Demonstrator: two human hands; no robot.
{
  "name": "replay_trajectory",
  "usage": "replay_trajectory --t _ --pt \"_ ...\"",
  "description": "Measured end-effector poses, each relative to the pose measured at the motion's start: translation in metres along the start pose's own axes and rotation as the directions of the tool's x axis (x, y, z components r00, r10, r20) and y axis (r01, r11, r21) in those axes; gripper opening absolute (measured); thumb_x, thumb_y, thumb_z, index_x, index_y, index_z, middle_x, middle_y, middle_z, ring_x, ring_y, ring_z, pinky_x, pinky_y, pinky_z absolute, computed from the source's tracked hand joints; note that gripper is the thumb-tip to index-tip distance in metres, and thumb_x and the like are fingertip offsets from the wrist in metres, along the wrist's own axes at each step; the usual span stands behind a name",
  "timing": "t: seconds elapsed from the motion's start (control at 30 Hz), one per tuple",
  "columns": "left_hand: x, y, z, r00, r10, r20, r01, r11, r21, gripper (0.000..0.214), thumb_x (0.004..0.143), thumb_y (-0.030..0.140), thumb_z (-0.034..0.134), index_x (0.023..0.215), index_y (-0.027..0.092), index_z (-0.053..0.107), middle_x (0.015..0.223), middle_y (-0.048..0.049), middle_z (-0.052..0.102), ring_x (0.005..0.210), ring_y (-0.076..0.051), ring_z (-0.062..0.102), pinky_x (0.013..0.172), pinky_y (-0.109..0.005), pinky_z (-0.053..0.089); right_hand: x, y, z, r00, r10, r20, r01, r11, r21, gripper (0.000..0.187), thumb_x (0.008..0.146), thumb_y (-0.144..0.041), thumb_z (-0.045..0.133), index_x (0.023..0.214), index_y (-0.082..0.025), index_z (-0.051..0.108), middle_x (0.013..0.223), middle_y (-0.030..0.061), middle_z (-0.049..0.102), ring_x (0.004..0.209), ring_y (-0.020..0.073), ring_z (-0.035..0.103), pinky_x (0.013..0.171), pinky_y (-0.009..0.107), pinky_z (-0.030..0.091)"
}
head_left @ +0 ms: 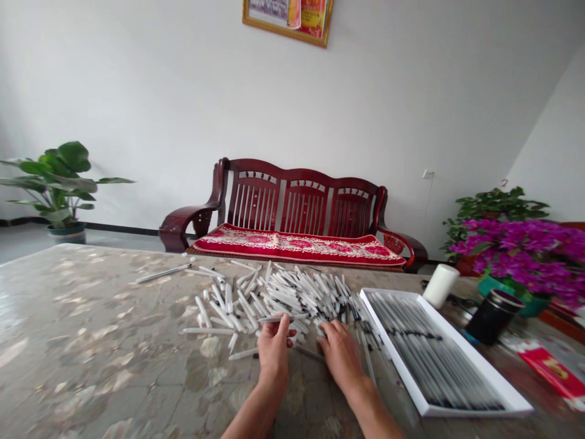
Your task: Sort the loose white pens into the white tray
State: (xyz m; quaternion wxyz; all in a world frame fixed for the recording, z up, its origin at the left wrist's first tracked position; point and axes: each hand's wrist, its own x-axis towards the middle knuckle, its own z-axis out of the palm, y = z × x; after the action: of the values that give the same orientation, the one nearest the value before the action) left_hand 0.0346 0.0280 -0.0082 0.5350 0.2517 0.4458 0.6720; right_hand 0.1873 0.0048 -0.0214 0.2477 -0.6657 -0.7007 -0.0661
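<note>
A heap of whitish pen caps and pen parts [292,289] lies scattered on the table in front of me. My left hand [274,347] is at the near edge of this heap, thumb and fingers pinched on a slim pale pen [270,319]. To its right, my right hand [340,353] reaches palm-down into the near side of the heap. Its fingers are curled, and what lies under them is hidden. Beside the right hand stands a shallow white box [411,399] with rows of clear, dark-tipped pens [434,347] in it.
The table [114,341] has a patterned cover. Right of the box are a white roll [441,285], a black cylindrical container [493,317], a red packet [555,372] and purple flowers [525,250]. Behind the table is a wooden bench [301,201]; a potted plant [66,183] stands left.
</note>
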Motion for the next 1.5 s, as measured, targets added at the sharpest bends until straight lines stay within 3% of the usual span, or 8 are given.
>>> replay_trajectory --t 0.13,0.27,0.4,0.87,1.07,1.17,1.33,1.5 --pt "-0.001 -0.001 0.001 1.000 -0.018 0.012 0.018 1.000 0.002 0.049 0.055 0.054 0.080 0.082 0.017 0.064 0.071 -0.0020 0.069 0.053 -0.014 0.062 0.044 -0.022 0.040 0.002 0.006 0.004 0.999 0.041 -0.018 -0.040 0.997 0.060 0.024 0.082 -0.007 0.054 0.088 -0.023 0.070 0.091 0.0066 0.069 0.092 0.0237 0.064 0.080 0.030 0.046" --pt "-0.001 -0.002 0.002 0.999 -0.024 0.048 0.023 1.000 0.018 0.050 0.053 0.055 0.081 0.079 0.017 0.065 0.068 -0.0024 0.069 0.051 -0.013 0.061 0.043 -0.021 0.039 0.001 0.014 0.004 0.984 0.122 -0.127 -0.074 0.940 0.333 0.020 0.086 -0.014 0.050 0.093 -0.021 0.067 0.094 0.0076 0.069 0.090 0.0220 0.066 0.079 0.030 0.049" --pt "-0.003 -0.004 0.004 0.994 -0.012 0.107 0.008 0.999 0.043 0.047 0.054 0.055 0.081 0.076 0.017 0.064 0.065 -0.0016 0.068 0.049 -0.012 0.058 0.041 -0.020 0.038 -0.001 0.016 -0.001 0.962 0.146 -0.229 -0.007 0.856 0.517 0.016 0.088 -0.023 0.050 0.091 -0.021 0.065 0.092 0.0073 0.068 0.086 0.0211 0.064 0.078 0.031 0.051" --pt "-0.005 -0.008 0.005 0.980 -0.030 0.197 0.009 0.994 0.107 0.043 0.057 0.052 0.078 0.074 0.017 0.061 0.064 -0.0002 0.067 0.048 -0.011 0.058 0.041 -0.020 0.037 -0.002 0.011 -0.004 0.950 0.112 -0.290 0.081 0.812 0.578 0.011 0.087 -0.023 0.054 0.086 -0.022 0.065 0.088 0.0058 0.068 0.084 0.0207 0.065 0.076 0.029 0.051" --pt "-0.007 -0.011 0.002 0.953 0.097 0.287 -0.164 0.962 0.218 0.038 0.074 0.056 0.063 0.078 0.019 0.059 0.074 -0.0046 0.070 0.066 -0.019 0.066 0.054 -0.027 0.049 -0.004 0.020 0.001 0.950 0.212 -0.229 -0.015 0.764 0.645 0.015 0.089 -0.032 0.053 0.093 -0.022 0.065 0.088 0.0055 0.069 0.080 0.0208 0.066 0.073 0.030 0.052" --pt "-0.013 -0.010 -0.002 0.904 0.216 0.369 -0.355 0.860 0.366 0.027 0.086 0.047 0.050 0.081 0.021 0.058 0.077 -0.0034 0.070 0.069 -0.018 0.065 0.063 -0.028 0.050 -0.005 0.020 -0.001 0.945 0.257 -0.205 -0.036 0.701 0.712 0.019 0.091 -0.037 0.052 0.097 -0.022 0.063 0.083 0.0040 0.067 0.073 0.0193 0.064 0.069 0.029 0.052" --pt "-0.021 -0.005 -0.007 0.745 0.410 0.526 -0.667 0.460 0.586 0.021 0.092 0.030 0.044 0.086 0.024 0.064 0.078 -0.0013 0.067 0.072 -0.016 0.063 0.068 -0.026 0.048 -0.007 0.011 -0.013 0.937 0.260 -0.235 0.006 0.657 0.754 0.022 0.093 -0.040 0.051 0.097 -0.022 0.063 0.078 0.0018 0.063 0.069 0.0177 0.061 0.066 0.028 0.050" --pt "-0.020 -0.002 -0.008 0.648 0.397 0.650 -0.741 0.133 0.658 0.022 0.092 0.023 0.050 0.099 0.027 0.071 0.082 -0.0016 0.067 0.076 -0.017 0.065 0.066 -0.024 0.047 -0.008 0.009 -0.019 0.933 0.236 -0.271 0.050 0.661 0.749 0.020 0.094 -0.037 0.049 0.096 -0.023 0.063 0.079 0.0009 0.061 0.069 0.0166 0.059 0.068 0.028 0.049"
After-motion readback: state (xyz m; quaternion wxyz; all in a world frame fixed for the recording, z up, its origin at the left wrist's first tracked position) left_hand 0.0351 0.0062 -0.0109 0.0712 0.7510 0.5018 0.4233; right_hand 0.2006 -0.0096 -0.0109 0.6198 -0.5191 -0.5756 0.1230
